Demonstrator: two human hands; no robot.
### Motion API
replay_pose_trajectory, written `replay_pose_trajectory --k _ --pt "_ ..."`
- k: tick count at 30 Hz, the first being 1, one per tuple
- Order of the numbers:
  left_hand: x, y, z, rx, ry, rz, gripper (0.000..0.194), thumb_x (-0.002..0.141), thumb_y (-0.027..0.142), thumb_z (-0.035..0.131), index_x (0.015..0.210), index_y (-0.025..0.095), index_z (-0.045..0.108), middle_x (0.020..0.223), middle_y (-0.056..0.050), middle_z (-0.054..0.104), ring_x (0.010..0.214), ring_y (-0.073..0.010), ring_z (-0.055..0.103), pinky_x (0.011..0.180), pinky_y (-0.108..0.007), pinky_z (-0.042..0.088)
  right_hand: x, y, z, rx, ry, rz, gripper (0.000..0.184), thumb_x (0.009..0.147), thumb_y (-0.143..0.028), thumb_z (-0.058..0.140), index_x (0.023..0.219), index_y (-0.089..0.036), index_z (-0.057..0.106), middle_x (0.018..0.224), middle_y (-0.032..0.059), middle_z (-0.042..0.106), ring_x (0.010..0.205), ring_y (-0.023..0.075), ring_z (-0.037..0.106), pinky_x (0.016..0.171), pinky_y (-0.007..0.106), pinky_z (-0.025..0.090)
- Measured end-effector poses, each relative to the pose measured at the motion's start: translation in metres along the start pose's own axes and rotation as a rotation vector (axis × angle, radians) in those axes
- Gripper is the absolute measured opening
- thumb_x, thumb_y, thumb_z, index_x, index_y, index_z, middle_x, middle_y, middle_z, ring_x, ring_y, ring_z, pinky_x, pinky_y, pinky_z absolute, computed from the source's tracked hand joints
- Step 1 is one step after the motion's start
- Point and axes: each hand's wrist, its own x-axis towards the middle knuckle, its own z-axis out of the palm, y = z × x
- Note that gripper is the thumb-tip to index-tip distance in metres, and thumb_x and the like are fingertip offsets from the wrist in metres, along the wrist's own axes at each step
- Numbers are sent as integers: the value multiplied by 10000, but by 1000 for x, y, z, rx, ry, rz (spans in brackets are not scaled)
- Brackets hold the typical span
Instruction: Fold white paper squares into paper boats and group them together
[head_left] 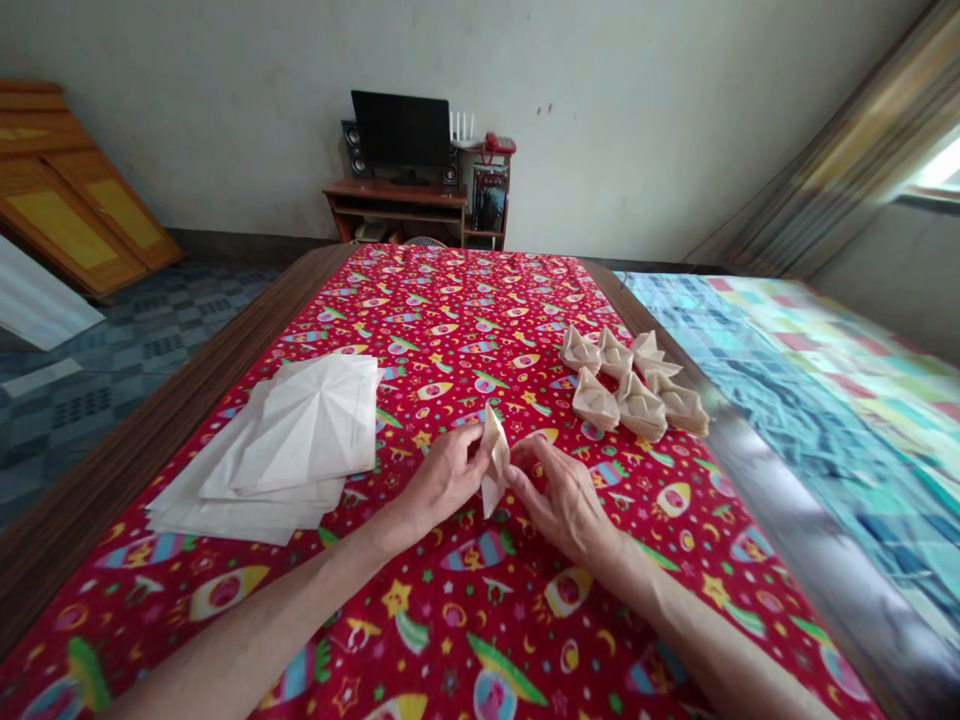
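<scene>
A piece of folded cream paper [493,462] stands on edge above the cloth, narrow and pointed at top and bottom. My left hand [450,468] pinches its left side between thumb and fingers. On the other side, my right hand [564,495] has its thumb tip against the paper's right edge, with the fingers curled in; part of its grip is hidden. A stack of creased white paper sheets [319,420] lies to the left, fold lines fanning out from the centre. Several finished-looking folded paper pieces [598,400] sit in two rows at the right.
A red patterned cloth [442,620] covers the middle of the brown table [281,290]. Beyond it, a monitor [403,132] and speakers stand on a small desk [405,190]. A bed [810,400] adjoins the right side; a wooden cabinet [82,200] is far left.
</scene>
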Motion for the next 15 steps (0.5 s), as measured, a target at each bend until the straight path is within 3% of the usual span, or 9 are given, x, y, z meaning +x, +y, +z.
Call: replay_pose_trajectory --k 4,7,10,15 --pt "-3 1 3 75 107 149 151 844 136 471 830 137 622 813 -56 652 742 -167 618 705 -261 491 6 -4 2 83 19 115 207 903 -366 507 1014 -202 567 787 4 663 685 133 609 646 227 427" --pt "-3 0 7 79 143 204 152 830 123 497 877 135 640 894 -83 667 840 -189 631 773 -281 509 10 -5 5 52 29 222 159 883 -314 496 849 -202 604 662 -24 623 566 110 549 562 212 375" --pt "-3 -3 11 47 152 220 236 809 97 502 990 134 648 926 -85 682 840 -183 645 783 -280 529 13 -1 7 -39 47 301 214 815 -273 531 616 -193 528 532 -44 505 479 90 428 495 215 289" --pt "-1 -11 10 54 133 200 387 745 47 505 1093 141 646 968 -76 693 840 -173 656 791 -277 542 14 7 7 20 47 300 230 794 -275 520 585 -190 478 515 -50 440 483 83 390 491 205 266"
